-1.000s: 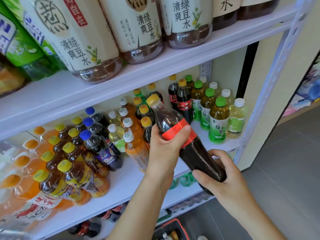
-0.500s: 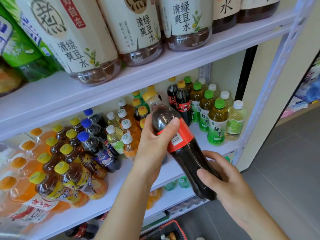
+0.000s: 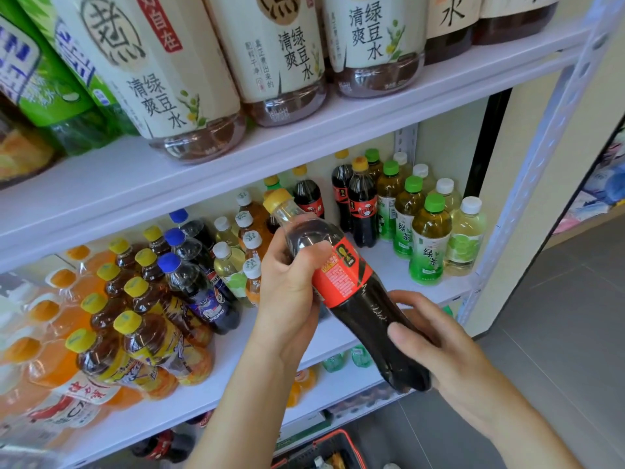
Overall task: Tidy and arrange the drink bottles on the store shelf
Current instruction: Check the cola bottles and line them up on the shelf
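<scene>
A dark cola bottle (image 3: 365,299) with a red label and yellow cap is tilted in front of the middle shelf (image 3: 382,262), cap pointing up and left. My left hand (image 3: 291,286) grips its shoulder just above the label. My right hand (image 3: 436,336) holds its lower body, fingers curled round the base. Behind it stand two like cola bottles (image 3: 362,204) and green tea bottles (image 3: 429,238) with green caps.
Blue-capped cola bottles (image 3: 199,289), yellow-capped iced tea bottles (image 3: 142,336) and orange drinks (image 3: 44,333) crowd the shelf's left. Large bottles (image 3: 159,72) fill the upper shelf. A metal upright (image 3: 541,143) bounds the right side. A red basket (image 3: 338,448) sits below on the floor.
The bottle has swung more upright and moved slightly in towards the shelf. My left hand has shifted from the label up to the bottle's shoulder; my right hand stays at the base.
</scene>
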A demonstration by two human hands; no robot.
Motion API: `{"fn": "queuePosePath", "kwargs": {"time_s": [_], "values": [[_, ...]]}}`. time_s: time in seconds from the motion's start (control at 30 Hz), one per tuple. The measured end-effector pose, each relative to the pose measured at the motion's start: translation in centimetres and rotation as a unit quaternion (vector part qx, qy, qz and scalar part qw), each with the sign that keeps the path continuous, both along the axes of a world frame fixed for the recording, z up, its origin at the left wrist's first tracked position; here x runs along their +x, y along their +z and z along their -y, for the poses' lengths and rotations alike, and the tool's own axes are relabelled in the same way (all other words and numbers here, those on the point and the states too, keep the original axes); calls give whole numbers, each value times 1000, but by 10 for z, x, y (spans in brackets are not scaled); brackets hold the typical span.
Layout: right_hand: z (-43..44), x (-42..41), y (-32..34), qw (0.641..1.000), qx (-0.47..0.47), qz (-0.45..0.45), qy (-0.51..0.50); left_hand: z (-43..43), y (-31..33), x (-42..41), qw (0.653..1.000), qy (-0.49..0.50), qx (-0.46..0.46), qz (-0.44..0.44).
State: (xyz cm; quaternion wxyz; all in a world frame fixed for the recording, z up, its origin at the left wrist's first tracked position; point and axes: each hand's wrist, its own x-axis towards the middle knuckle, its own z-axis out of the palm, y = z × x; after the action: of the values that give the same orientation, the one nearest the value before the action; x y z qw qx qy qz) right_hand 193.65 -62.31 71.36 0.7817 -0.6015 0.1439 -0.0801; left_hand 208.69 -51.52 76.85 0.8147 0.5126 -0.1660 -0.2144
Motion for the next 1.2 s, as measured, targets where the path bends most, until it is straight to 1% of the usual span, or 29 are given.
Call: {"fn": "queuePosePath", "kwargs": {"time_s": [0.03, 0.07, 0.13, 0.17, 0.2, 0.23, 0.27, 0.3, 0.33, 0.4, 0.47, 0.53, 0.63, 0.7, 0.8, 0.87, 0.97, 1.03, 1.1, 1.2], "values": [[3, 0, -1, 996, 72, -4, 54, 0, 0, 0, 1000, -19, -13, -6], [4, 0, -2, 990, 110, -4, 89, 1, 1, 0, 999, -39, -23, -10], [5, 1, -9, 990, 109, 7, 91, 2, 3, 2, 997, -72, -27, -11], [5, 2, -14, 995, 76, 13, 66, 2, 6, 5, 997, -78, -13, -7], [4, 3, -19, 999, 22, 15, 33, 1, 10, 9, 997, -70, 21, 6], [4, 4, -23, 999, -32, 13, 1, 0, 13, 15, 995, -55, 75, 38], [4, 5, -27, 997, -68, 11, -25, 0, 16, 20, 986, -42, 139, 82], [4, 5, -30, 995, -83, 9, -47, -1, 17, 26, 973, -38, 191, 123], [5, 6, -34, 993, -94, 9, -64, -1, 18, 30, 961, -46, 226, 150], [7, 8, -41, 988, -125, 8, -95, 0, 18, 38, 948, -64, 256, 177], [10, 13, -49, 981, -149, 3, -121, 1, 17, 46, 942, -81, 259, 196], [13, 18, -57, 976, -164, 3, -142, 5, 20, 52, 926, -99, 277, 237], [19, 26, -68, 966, -199, -4, -164, 8, 24, 64, 875, -115, 345, 318], [24, 34, -73, 958, -223, -20, -176, 9, 27, 69, 846, -131, 372, 359], [32, 48, -77, 942, -276, -47, -186, 11, 30, 70, 828, -140, 384, 384], [38, 60, -78, 933, -316, -57, -165, 14, 28, 70, 805, -127, 400, 420], [48, 76, -77, 912, -386, -68, -119, 22, 23, 74, 737, -69, 442, 506], [56, 84, -73, 896, -422, -71, -117, 29, 20, 79, 692, -21, 462, 554], [65, 91, -66, 886, -440, -70, -127, 37, 17, 88, 658, 16, 485, 576], [81, 103, -55, 884, -444, -61, -136, 49, 10, 108, 606, 62, 528, 592]]}}
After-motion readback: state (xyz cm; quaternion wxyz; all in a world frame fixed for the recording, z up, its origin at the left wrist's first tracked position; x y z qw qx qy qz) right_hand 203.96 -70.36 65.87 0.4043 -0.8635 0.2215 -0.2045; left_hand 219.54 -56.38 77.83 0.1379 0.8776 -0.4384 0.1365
